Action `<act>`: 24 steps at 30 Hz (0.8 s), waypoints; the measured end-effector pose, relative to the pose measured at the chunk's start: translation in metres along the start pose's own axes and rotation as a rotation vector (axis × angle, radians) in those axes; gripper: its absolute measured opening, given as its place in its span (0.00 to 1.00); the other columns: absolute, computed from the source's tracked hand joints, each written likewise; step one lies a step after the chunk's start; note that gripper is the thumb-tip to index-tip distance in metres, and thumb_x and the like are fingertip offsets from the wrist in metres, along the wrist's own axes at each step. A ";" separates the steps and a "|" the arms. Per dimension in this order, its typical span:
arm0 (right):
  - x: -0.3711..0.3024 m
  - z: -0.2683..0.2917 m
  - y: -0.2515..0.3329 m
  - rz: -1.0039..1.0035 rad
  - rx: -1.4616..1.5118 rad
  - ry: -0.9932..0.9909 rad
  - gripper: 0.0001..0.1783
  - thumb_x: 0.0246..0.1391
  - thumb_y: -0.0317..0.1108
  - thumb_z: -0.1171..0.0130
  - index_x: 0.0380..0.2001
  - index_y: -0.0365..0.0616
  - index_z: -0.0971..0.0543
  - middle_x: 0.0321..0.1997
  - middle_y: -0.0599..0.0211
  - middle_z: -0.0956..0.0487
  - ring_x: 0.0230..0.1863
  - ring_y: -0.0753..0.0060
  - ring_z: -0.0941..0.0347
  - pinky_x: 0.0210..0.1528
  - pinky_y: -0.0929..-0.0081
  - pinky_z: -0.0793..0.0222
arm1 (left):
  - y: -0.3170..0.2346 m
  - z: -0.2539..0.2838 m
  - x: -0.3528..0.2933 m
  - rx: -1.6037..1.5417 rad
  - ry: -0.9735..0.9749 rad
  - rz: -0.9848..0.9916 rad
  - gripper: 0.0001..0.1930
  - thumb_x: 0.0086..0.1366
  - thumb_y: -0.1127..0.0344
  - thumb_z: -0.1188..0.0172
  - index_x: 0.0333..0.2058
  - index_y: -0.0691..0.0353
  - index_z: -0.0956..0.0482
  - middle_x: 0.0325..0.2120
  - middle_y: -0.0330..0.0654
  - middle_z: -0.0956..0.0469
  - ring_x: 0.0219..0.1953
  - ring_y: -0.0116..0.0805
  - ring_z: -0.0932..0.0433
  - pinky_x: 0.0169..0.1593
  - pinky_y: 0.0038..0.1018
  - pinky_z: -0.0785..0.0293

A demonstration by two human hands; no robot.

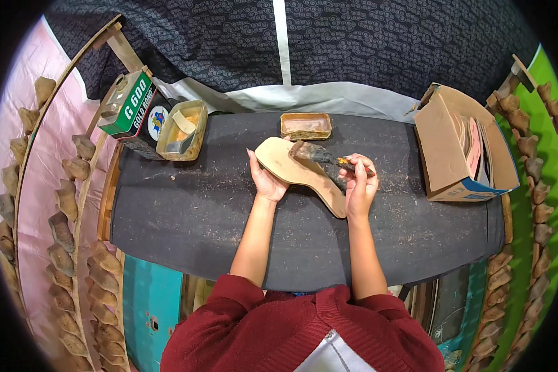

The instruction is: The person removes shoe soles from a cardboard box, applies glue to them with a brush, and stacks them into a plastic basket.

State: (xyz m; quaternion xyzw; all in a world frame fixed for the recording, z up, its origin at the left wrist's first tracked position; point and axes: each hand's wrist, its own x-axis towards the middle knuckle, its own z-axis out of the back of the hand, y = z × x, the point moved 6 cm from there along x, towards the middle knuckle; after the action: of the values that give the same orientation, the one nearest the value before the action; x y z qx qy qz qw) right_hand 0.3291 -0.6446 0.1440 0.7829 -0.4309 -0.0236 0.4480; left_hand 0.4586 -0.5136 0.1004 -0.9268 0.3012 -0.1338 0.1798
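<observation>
A tan shoe sole (274, 154), wide at the front and narrowing to the heel, is held above the table in my left hand (266, 183), its thumb along the left edge and its fingers underneath. My right hand (361, 186) is closed around the handle of a worn, dark-stained brush (317, 154). The brush's broad end lies over the upper face of the sole; whether it presses on it I cannot tell. The sole's heel end points toward me, close to my right wrist.
Beyond the sole stands a small rectangular tub (306, 134). At the back left are a green and black metal can (127, 115) and a crusted, cut-open container (186, 152) with tools inside. A cardboard box (443, 146) holds sole pieces at right. Racks of shoe lasts (61, 229) flank the table.
</observation>
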 end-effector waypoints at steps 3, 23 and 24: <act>-0.001 -0.001 -0.003 -0.002 -0.002 0.009 0.07 0.54 0.31 0.55 0.30 0.38 0.31 0.37 0.65 0.33 0.27 0.79 0.33 0.29 0.82 0.34 | 0.000 -0.002 -0.001 0.006 -0.010 -0.019 0.41 0.51 0.31 0.64 0.50 0.62 0.40 0.51 0.45 0.38 0.52 0.40 0.38 0.54 0.37 0.43; -0.003 -0.006 0.003 0.101 -0.169 0.037 0.07 0.53 0.30 0.57 0.27 0.38 0.31 0.37 0.63 0.34 0.32 0.79 0.35 0.28 0.82 0.31 | -0.001 -0.002 0.000 0.042 0.006 -0.046 0.41 0.51 0.30 0.64 0.51 0.61 0.41 0.52 0.47 0.40 0.52 0.42 0.39 0.54 0.38 0.42; -0.003 -0.004 0.002 0.094 -0.166 0.031 0.07 0.53 0.30 0.57 0.27 0.38 0.31 0.37 0.63 0.34 0.32 0.79 0.35 0.28 0.82 0.31 | 0.000 -0.003 0.000 0.036 0.021 -0.040 0.41 0.51 0.30 0.64 0.51 0.62 0.41 0.52 0.47 0.41 0.52 0.43 0.39 0.54 0.39 0.42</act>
State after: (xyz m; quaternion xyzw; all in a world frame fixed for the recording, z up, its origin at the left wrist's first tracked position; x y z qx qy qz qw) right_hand 0.3277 -0.6406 0.1467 0.7223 -0.4566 -0.0260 0.5188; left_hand 0.4578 -0.5144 0.1031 -0.9278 0.2821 -0.1524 0.1905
